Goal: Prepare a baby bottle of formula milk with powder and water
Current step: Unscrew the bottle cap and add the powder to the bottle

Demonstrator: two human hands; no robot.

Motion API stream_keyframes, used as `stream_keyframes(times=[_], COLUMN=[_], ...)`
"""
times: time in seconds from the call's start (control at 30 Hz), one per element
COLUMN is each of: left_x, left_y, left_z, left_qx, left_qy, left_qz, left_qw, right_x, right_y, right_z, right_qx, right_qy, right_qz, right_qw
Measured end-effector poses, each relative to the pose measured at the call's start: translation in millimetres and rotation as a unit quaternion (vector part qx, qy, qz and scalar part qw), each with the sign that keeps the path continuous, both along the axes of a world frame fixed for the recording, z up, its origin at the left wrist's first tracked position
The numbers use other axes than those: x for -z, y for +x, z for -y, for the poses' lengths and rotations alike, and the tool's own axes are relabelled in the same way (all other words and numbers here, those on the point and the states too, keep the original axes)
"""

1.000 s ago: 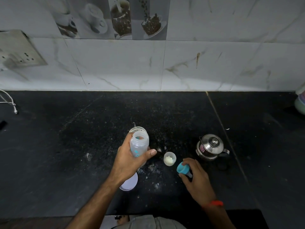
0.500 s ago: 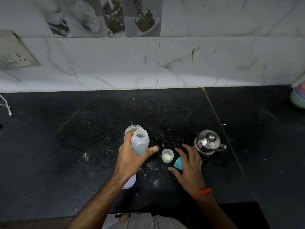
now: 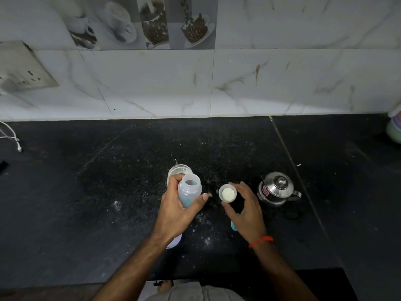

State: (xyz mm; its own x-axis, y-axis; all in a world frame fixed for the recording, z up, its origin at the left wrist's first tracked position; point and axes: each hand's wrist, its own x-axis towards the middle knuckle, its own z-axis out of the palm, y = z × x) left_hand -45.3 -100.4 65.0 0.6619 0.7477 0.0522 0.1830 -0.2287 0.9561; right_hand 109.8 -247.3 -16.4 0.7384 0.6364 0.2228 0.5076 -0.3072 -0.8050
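Your left hand [image 3: 178, 211] gripped the open bottle [image 3: 189, 192] above the counter [image 3: 86, 203]; your right hand [image 3: 245, 211] pinched the powder cup [image 3: 227, 193] just beside it, near the kettle [image 3: 276, 189].

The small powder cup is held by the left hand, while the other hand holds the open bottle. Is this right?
Not quite. In the head view the right hand holds the small powder cup; the left hand holds the open bottle.

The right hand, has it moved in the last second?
Yes. The right hand left the blue cap and went forward, toward the steel kettle; it now grips the small cup of powder.
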Motion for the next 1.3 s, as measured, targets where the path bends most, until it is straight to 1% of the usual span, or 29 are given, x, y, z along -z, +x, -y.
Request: stream_keyframes(times=[0.07,0.2,0.3,0.4,0.57,0.77,1.17,1.3], left_x=[6.0,12.6,12.4,10.2,1.6,-3.3,-5.5,-6.5], left_y=[2.6,11.3,19.1,25.8,31.3,34.7,38.4,39.2], left_z=[2.1,4.2,7.3,10.8,15.5,17.0,15.7,15.5], left_qx=[0.020,0.067,0.081,0.090,0.098,0.112,0.117,0.121], left_qy=[0.001,0.010,0.016,0.012,-0.014,-0.034,-0.047,-0.048], left_qz=[-0.016,-0.051,-0.050,-0.030,0.000,0.023,0.028,0.033], left_qw=[1.000,0.996,0.995,0.995,0.995,0.993,0.992,0.991], right_x=[-23.3,-72.4,-103.7,-123.8,-132.8,-142.5,-155.2,-154.8], right_y=[-0.1,3.2,7.3,11.7,17.5,15.8,14.0,17.4], right_z=[-3.9,-7.6,-8.3,-6.4,-6.6,-5.3,-3.6,-3.3], right_qx=[-0.002,-0.021,-0.064,-0.121,-0.155,-0.160,-0.156,-0.163], right_qy=[0.062,0.081,0.087,0.048,-0.013,-0.036,-0.030,-0.041], right_qz=[-0.019,0.006,0.077,0.141,0.226,0.314,0.364,0.382], right_qw=[0.998,0.996,0.991,0.981,0.962,0.935,0.918,0.909])
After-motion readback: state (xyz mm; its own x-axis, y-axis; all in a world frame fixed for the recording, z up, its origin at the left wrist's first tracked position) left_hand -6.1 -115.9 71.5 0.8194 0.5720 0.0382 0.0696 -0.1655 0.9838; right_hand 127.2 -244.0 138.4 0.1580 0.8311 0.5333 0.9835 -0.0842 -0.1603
